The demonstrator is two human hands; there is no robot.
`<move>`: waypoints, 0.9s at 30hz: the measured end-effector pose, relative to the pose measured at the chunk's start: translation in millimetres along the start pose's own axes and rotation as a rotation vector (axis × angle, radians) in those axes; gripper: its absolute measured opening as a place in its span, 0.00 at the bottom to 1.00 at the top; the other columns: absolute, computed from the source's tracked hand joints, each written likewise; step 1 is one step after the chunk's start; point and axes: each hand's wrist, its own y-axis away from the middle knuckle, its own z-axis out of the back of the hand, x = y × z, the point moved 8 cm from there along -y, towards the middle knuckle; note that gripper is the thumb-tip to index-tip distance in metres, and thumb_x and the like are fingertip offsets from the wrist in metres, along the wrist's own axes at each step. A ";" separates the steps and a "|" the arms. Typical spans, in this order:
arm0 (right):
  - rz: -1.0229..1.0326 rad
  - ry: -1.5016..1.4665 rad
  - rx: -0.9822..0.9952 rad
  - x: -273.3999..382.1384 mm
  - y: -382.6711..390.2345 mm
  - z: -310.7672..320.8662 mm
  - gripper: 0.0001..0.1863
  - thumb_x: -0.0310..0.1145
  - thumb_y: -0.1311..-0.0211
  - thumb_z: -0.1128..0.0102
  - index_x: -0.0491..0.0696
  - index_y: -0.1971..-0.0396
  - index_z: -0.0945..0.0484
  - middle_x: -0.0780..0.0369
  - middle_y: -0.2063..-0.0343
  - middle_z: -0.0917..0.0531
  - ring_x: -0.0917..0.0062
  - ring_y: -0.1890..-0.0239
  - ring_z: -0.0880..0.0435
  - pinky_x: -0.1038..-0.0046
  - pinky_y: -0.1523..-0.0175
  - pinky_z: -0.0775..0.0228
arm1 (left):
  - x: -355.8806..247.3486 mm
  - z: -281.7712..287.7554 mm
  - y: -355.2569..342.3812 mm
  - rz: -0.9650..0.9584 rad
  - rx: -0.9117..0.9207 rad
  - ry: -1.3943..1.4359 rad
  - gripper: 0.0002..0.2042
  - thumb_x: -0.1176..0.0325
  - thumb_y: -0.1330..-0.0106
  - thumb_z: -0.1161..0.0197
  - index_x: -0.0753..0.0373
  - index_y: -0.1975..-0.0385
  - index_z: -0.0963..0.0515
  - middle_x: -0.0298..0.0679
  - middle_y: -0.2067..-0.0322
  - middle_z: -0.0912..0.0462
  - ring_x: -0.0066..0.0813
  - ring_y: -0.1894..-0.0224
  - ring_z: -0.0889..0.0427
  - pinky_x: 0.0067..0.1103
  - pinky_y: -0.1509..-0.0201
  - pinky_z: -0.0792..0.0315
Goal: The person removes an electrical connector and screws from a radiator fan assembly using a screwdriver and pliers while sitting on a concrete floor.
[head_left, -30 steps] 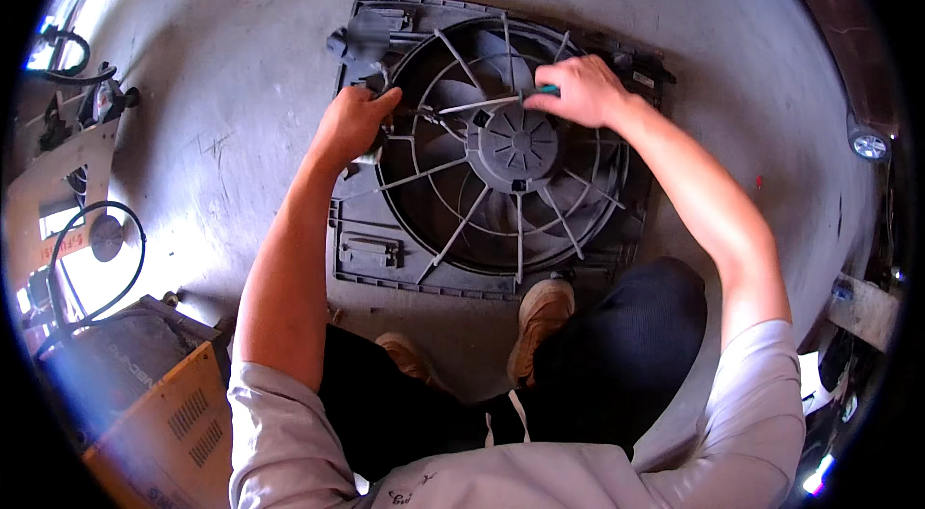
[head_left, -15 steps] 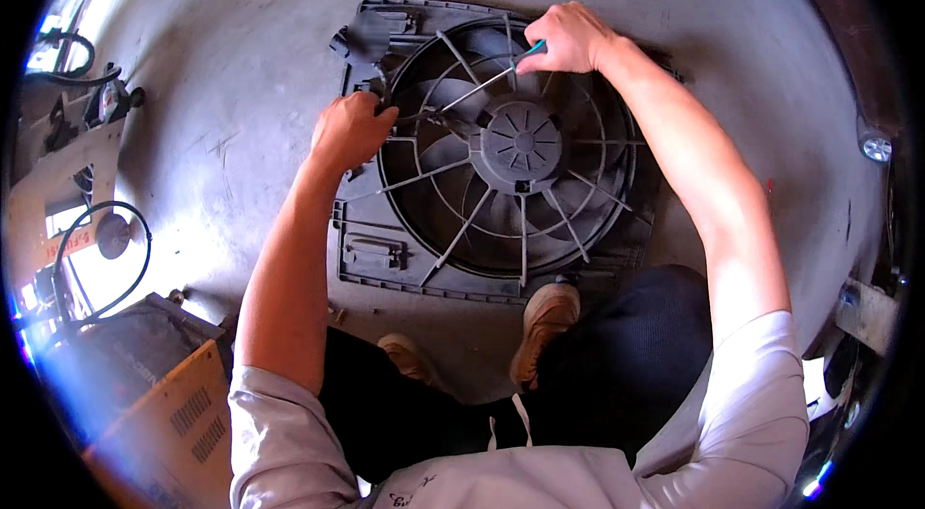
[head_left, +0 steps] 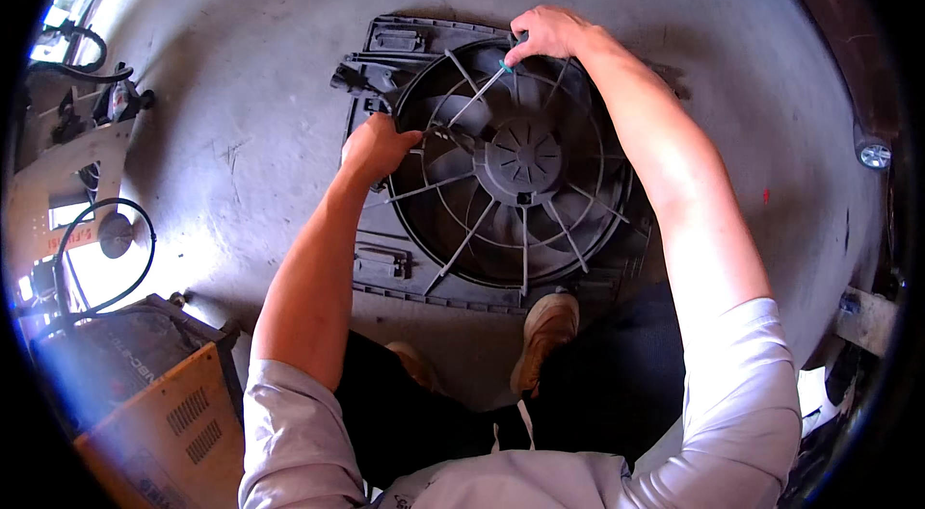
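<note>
A black radiator fan in its square shroud (head_left: 385,292) lies flat on the floor in front of me, with thin spokes around a round hub (head_left: 525,160). My right hand (head_left: 547,32) is closed on a screwdriver (head_left: 479,98) over the upper rim of the fan. Its teal handle is mostly covered by my fingers; the shaft slants down and left toward a spoke left of the hub. My left hand (head_left: 379,148) is closed at the shroud's left side, around a black cable (head_left: 448,133) that runs toward the hub. Its fingertips are hidden. A black plug (head_left: 349,78) sticks out above it.
A yellow-orange and dark boxed machine (head_left: 159,422) stands at lower left, with a looped black hose (head_left: 151,249) and a pale metal frame (head_left: 111,157) behind it. My shoes (head_left: 547,340) are close to the shroud's near edge. Dark red bodywork (head_left: 829,18) borders the right.
The screwdriver's shaft stands steeper, and my right hand has shifted slightly left and covers more of the handle. The whole scene sits a little lower in view. My left hand keeps its place on the fan.
</note>
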 end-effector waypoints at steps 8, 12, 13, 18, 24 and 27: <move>-0.133 0.054 -0.025 17.2 53.1 2.8 0.35 0.68 0.45 0.31 0.47 0.63 0.13 0.51 0.61 0.11 0.53 0.51 0.13 0.55 0.44 0.23 | -25.3 12.9 -3.2 -0.011 -0.141 0.054 0.22 0.49 0.33 0.34 0.67 0.59 0.14 0.57 0.55 0.12 0.56 0.48 0.14 0.42 0.44 0.21; -0.175 0.100 -0.090 44.2 102.7 -3.7 0.33 0.67 0.40 0.34 0.46 0.67 0.13 0.50 0.68 0.10 0.53 0.60 0.10 0.54 0.50 0.19 | -53.1 11.9 6.4 -0.159 -0.168 -0.069 0.21 0.50 0.33 0.34 0.68 0.63 0.15 0.59 0.60 0.12 0.59 0.54 0.13 0.45 0.49 0.21; -0.145 0.112 -0.112 54.1 117.8 -8.3 0.32 0.66 0.41 0.33 0.46 0.68 0.13 0.50 0.71 0.11 0.52 0.64 0.10 0.54 0.54 0.19 | -57.0 8.6 11.4 -0.194 -0.168 -0.088 0.21 0.51 0.32 0.35 0.68 0.63 0.15 0.59 0.60 0.12 0.59 0.54 0.13 0.45 0.49 0.21; -0.130 0.092 -0.194 86.0 162.2 -24.5 0.27 0.59 0.39 0.31 0.45 0.69 0.16 0.51 0.75 0.12 0.53 0.70 0.11 0.53 0.62 0.19 | -66.7 1.1 34.6 -0.509 -0.185 -0.229 0.19 0.53 0.29 0.38 0.67 0.65 0.16 0.56 0.60 0.14 0.57 0.52 0.15 0.45 0.46 0.22; -0.193 0.070 -0.029 78.6 155.5 -8.9 0.23 0.55 0.38 0.32 0.47 0.66 0.13 0.50 0.69 0.11 0.53 0.62 0.10 0.52 0.54 0.19 | -2.7 -1.0 6.5 -0.204 -0.155 0.065 0.22 0.50 0.32 0.31 0.70 0.67 0.17 0.53 0.68 0.12 0.51 0.62 0.12 0.41 0.57 0.22; -0.218 0.049 -0.020 77.1 157.4 36.4 0.21 0.53 0.39 0.30 0.47 0.67 0.12 0.51 0.68 0.10 0.55 0.61 0.10 0.53 0.53 0.19 | 33.7 -21.9 -25.5 -0.083 -0.089 0.321 0.19 0.55 0.34 0.27 0.71 0.67 0.16 0.45 0.72 0.13 0.38 0.69 0.14 0.35 0.63 0.23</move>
